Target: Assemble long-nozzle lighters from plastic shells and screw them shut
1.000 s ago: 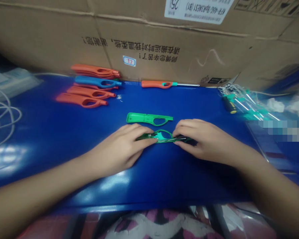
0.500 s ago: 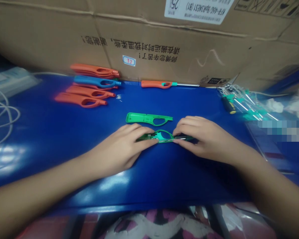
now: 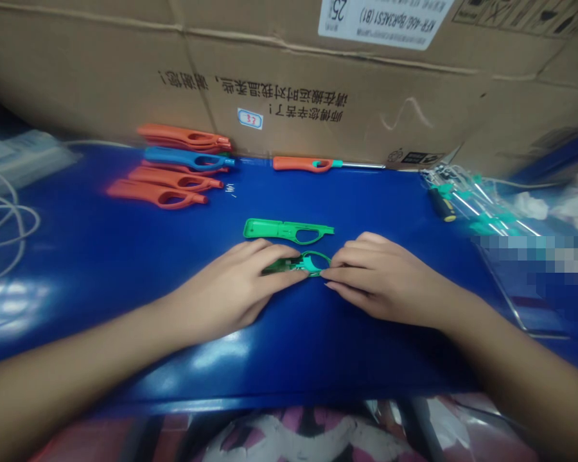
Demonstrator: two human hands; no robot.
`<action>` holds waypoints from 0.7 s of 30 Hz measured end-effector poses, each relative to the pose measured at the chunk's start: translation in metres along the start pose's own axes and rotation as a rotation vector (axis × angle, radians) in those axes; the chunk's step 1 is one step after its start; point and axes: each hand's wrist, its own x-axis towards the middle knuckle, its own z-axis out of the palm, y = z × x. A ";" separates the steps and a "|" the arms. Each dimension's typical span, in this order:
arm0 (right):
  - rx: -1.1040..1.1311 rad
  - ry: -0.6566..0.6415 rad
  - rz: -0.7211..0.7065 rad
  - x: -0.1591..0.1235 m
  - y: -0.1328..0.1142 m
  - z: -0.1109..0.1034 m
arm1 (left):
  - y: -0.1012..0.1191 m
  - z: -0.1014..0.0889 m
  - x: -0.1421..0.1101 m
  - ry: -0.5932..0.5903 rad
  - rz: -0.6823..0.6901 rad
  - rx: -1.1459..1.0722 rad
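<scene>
My left hand (image 3: 243,279) is closed around the back of an opened green long-nosed lighter (image 3: 313,262), thumb and fingers pinching it near its trigger. A teal trigger and small inner parts show between my fingers. With fingertips pressed together, my right hand (image 3: 380,276) grips the front end of the same lighter and covers its metal tube. Just beyond it on the blue table (image 3: 183,359) lies the other half of the green casing (image 3: 274,230), inner side up.
Orange and blue lighter casings (image 3: 158,192) are stacked at back left. An orange lighter (image 3: 301,164) lies against the cardboard box (image 3: 125,58). Several tubes with teal triggers (image 3: 481,199), a screwdriver (image 3: 443,204) and a flat dark device (image 3: 530,301) are right; a white cable (image 3: 17,221) is left.
My right hand has slid left along the lighter, toward its trigger opening, and now hides the metal tube that showed before. The left hand stays in nearly the same place.
</scene>
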 end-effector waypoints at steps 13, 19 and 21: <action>-0.100 0.057 0.012 0.001 0.001 0.002 | -0.001 0.004 0.002 0.036 -0.023 -0.083; -0.076 0.028 0.021 0.001 0.002 0.004 | -0.001 0.005 0.001 0.037 -0.032 -0.098; -0.088 0.055 0.052 0.002 0.003 0.004 | -0.001 0.004 0.002 0.022 -0.032 -0.089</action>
